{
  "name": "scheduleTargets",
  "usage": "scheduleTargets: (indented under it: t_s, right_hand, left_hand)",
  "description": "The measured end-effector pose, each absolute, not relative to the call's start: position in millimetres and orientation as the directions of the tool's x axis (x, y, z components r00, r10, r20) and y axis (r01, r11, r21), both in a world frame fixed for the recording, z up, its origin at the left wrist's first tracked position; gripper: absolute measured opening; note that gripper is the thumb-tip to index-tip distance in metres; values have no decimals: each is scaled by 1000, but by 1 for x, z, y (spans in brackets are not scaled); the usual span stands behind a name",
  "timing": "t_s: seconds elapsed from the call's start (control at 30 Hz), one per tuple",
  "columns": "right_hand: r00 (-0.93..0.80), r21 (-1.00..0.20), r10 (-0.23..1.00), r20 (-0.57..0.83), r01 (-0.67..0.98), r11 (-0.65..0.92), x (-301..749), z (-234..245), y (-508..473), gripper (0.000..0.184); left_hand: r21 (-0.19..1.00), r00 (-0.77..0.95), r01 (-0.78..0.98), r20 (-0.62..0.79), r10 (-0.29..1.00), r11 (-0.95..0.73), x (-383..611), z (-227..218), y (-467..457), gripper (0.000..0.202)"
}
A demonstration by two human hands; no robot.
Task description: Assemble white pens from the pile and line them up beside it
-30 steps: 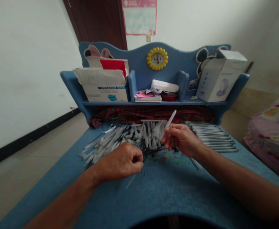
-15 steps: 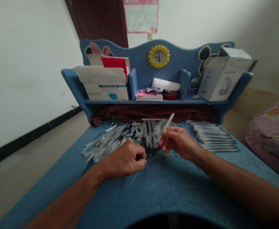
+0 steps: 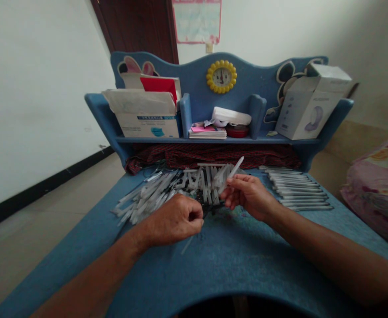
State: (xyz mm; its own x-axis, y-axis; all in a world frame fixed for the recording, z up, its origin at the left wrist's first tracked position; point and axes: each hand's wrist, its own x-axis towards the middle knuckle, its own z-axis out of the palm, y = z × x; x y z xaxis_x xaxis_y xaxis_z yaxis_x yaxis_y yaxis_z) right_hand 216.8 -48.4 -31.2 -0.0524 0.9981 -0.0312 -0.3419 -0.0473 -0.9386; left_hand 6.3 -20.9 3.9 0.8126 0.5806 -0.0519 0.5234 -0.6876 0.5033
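My right hand (image 3: 247, 194) pinches a whitish, translucent pen barrel (image 3: 236, 167) between thumb and fingers, its tip slanting up and to the right. My left hand (image 3: 177, 219) is closed, thumb against the curled fingers; whatever it grips is hidden. A thin pale stick (image 3: 187, 245) shows just below that hand, and I cannot tell whether it is held or lies on the table. Behind both hands spreads a heap of loose pale pen parts (image 3: 157, 194), with darker thin pieces among them. Right of my right hand, several pens (image 3: 300, 192) lie side by side in a row.
The blue desk (image 3: 247, 260) has a raised shelf (image 3: 214, 141) at its back. On it stand a mask box (image 3: 147, 126), a white carton (image 3: 308, 110) and papers (image 3: 210, 134). A dark red checked cloth (image 3: 214, 154) lies beneath the shelf. A yellow-rimmed clock (image 3: 221, 77) is above.
Both hands keep almost the same pose and place. The pen barrel in my right hand has shifted very slightly right, and the camera view has moved a little.
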Motion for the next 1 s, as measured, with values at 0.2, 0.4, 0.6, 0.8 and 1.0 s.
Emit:
scheduleTargets:
  t_s: [0.2, 0.4, 0.6, 0.8, 1.0]
  right_hand:
    - [-60, -943, 998, -37, -329, -55, 218, -31, -49, 18]
    - [-133, -940, 989, -64, -324, -105, 210, -35, -52, 19]
    - [-133, -937, 986, -100, -320, -138, 213, -37, -52, 18]
    - [-131, -936, 982, -137, -306, -171, 215, -42, -50, 20]
    - [-193, -926, 971, -137, -323, -195, 205, -39, -58, 23]
  left_hand:
    - [521, 813, 509, -30, 582, -685, 7, 5, -22, 13]
    - [598, 777, 546, -99, 621, -588, 10, 4, -23, 12]
    - [748, 724, 548, -200, 660, -375, 17, -4, -25, 11]
    - [836, 708, 503, -251, 660, -221, 16, -6, -25, 11]
    - [925, 677, 379, -286, 678, 12, 19, -8, -24, 14]
